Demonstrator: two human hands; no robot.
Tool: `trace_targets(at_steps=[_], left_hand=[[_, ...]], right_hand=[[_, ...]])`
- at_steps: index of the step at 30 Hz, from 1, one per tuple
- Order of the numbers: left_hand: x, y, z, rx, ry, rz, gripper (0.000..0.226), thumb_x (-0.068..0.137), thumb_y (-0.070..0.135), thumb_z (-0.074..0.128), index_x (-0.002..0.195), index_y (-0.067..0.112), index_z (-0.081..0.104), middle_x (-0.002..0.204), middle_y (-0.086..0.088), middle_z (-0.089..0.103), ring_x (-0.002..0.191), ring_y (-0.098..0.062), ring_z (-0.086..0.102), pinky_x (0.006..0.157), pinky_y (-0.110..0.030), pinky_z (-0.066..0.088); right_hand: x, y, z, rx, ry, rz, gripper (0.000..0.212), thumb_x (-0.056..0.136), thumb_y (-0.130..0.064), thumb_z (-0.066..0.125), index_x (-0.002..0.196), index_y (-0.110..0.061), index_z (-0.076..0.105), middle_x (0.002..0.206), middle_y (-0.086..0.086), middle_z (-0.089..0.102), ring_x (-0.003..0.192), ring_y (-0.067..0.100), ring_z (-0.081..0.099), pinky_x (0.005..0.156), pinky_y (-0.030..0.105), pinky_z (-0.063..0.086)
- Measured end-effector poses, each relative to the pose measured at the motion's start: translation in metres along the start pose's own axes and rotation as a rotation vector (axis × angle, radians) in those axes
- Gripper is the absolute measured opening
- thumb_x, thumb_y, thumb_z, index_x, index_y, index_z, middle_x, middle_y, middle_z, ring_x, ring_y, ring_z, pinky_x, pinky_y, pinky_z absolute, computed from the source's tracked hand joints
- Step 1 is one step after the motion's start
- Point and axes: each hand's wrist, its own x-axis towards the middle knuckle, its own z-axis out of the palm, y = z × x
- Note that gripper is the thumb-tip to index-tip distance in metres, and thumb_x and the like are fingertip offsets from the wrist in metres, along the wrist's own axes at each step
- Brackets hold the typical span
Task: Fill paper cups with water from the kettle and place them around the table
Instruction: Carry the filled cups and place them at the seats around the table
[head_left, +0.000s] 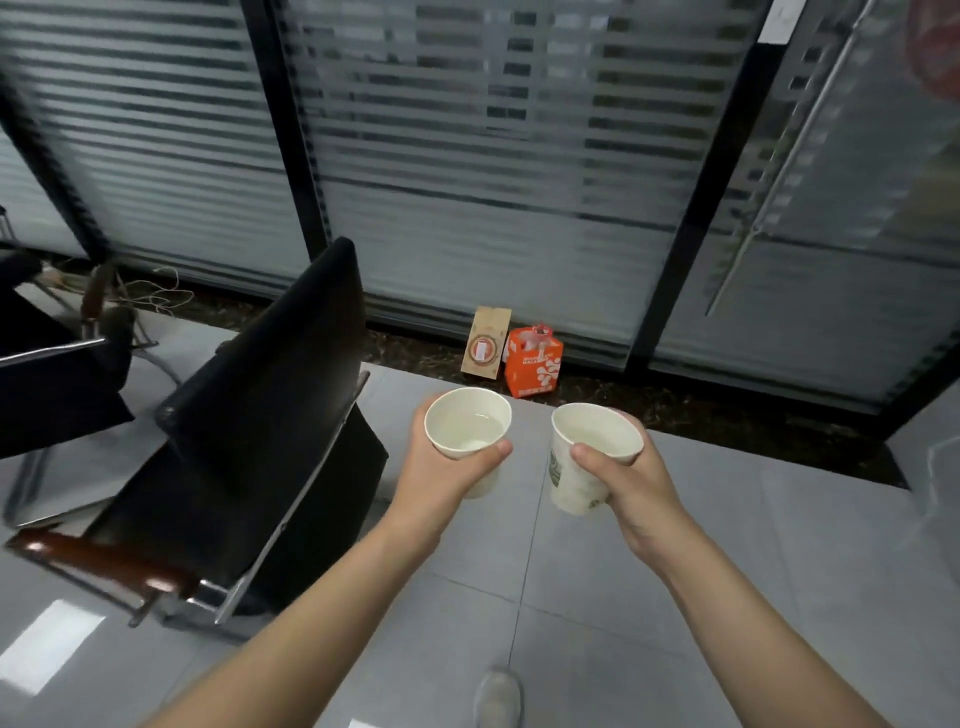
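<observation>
Left hand (441, 478) fingers (501, 448) grip plain cup (467, 421), right hand (639, 488) fingers (582, 452) printed cup (571, 483), both holding water.

Two paper cups, each with water in it, both right of the black chair (270, 415): the left cup (467, 423) and the right cup (574, 483). Two grips, one round each cup: left grip (441, 473), right grip (631, 486). Two chairs: the black chair and a second chair (52, 374) left of it, partly cut off. Two packages beyond it to the right: one brown paper bag (485, 340), one orange carton (534, 364). One grey shoe (497, 696).
</observation>
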Motion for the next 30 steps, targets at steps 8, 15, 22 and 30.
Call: trace_targets(at_steps=[8, 15, 22, 30], left_hand=[[0.182, -0.02, 0.028, -0.037, 0.115, 0.013, 0.077, 0.062, 0.024, 0.084, 0.127, 0.018, 0.042, 0.116, 0.004, 0.057, 0.105, -0.008, 0.056, 0.077, -0.016, 0.047], [0.328, -0.027, 0.023, -0.013, 0.224, 0.004, 0.085, 0.05, 0.045, 0.084, 0.121, 0.012, 0.05, 0.112, -0.009, 0.062, 0.104, -0.022, 0.061, 0.085, -0.031, 0.051], [0.457, -0.049, 0.014, -0.062, 0.358, -0.005, 0.071, 0.054, 0.033, 0.083, 0.115, 0.027, 0.048, 0.111, 0.002, 0.061, 0.1, -0.005, 0.06, 0.082, -0.025, 0.05], [0.622, -0.066, -0.02, -0.042, 0.618, 0.001, 0.065, 0.063, 0.02, 0.086, 0.112, 0.031, 0.046, 0.109, 0.008, 0.059, 0.098, 0.0, 0.058, 0.076, -0.015, 0.047]], right_hand=[[0.206, -0.011, 0.014, 0.016, -0.141, -0.004, 0.064, 0.045, -0.025, 0.08, 0.105, -0.025, 0.057, 0.089, -0.012, 0.071, 0.082, -0.003, 0.066, 0.07, 0.015, 0.052], [0.356, -0.031, 0.051, 0.019, -0.241, -0.01, 0.07, 0.042, -0.035, 0.078, 0.107, -0.024, 0.058, 0.096, -0.01, 0.07, 0.09, 0.003, 0.065, 0.076, 0.019, 0.051], [0.516, -0.02, 0.094, -0.003, -0.37, 0.013, 0.071, 0.042, -0.037, 0.078, 0.108, -0.021, 0.057, 0.096, -0.006, 0.07, 0.09, 0.008, 0.065, 0.068, 0.019, 0.052], [0.709, -0.014, 0.178, -0.051, -0.62, 0.018, 0.07, 0.038, -0.039, 0.078, 0.102, -0.023, 0.056, 0.088, -0.012, 0.07, 0.08, -0.005, 0.064, 0.07, 0.013, 0.05]])
